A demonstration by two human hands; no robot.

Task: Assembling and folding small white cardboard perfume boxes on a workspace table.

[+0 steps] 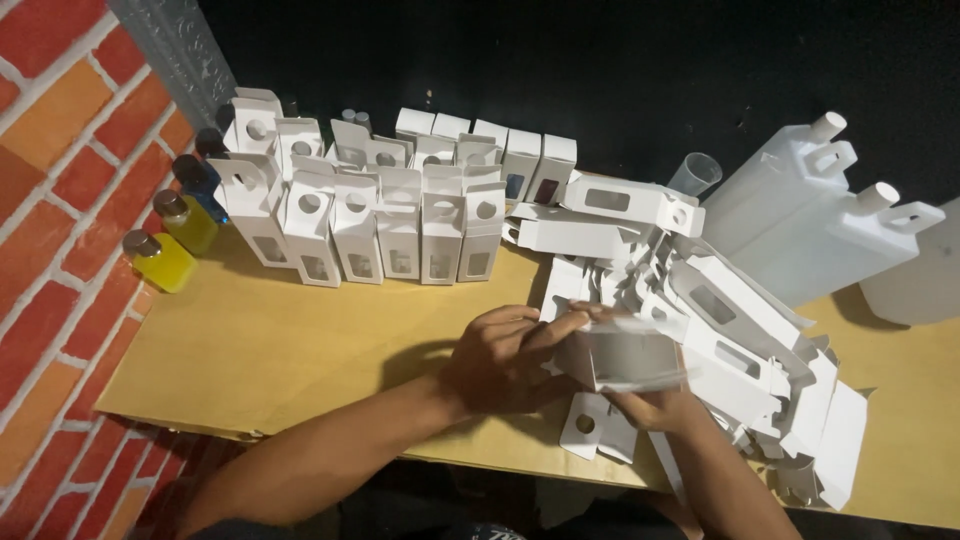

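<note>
At the front edge of the table (300, 350), left hand (500, 360) and right hand (655, 408) both grip a half-folded white carton (625, 360) (fingers closed on it) — pressing hard could crease it, and the loose pile of flat cartons (740, 350) just beside may slide.

Two yellow bottles (175, 243) by the brick wall, two big white jugs (800, 215) at the back right, one clear cup (694, 173), six upright white window boxes (385, 235) in the front row.
</note>
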